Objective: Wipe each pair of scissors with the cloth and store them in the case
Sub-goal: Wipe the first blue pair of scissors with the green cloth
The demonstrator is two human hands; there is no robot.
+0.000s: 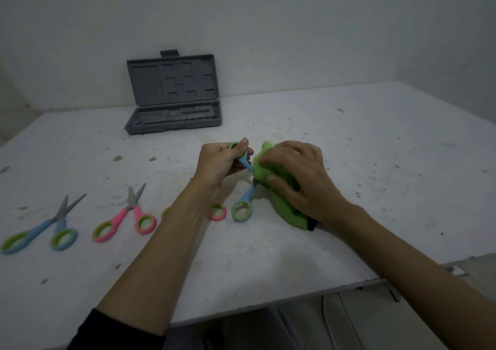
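My left hand (220, 161) grips one blue handle of a blue-and-green pair of scissors (243, 208), held opened over the table. My right hand (298, 180) holds a green cloth (264, 170) wrapped round its blades, which are hidden. On the table to the left lie a blue pair of scissors (40, 233) and a pink pair (126, 221). Another pink pair (217, 211) lies mostly hidden under my left forearm. The grey case (174, 94) stands open at the back of the table, its lid leaning on the wall.
The white table (349, 148) is speckled with dirt marks. Its front edge runs diagonally near my right forearm, and walls close in behind and on the right.
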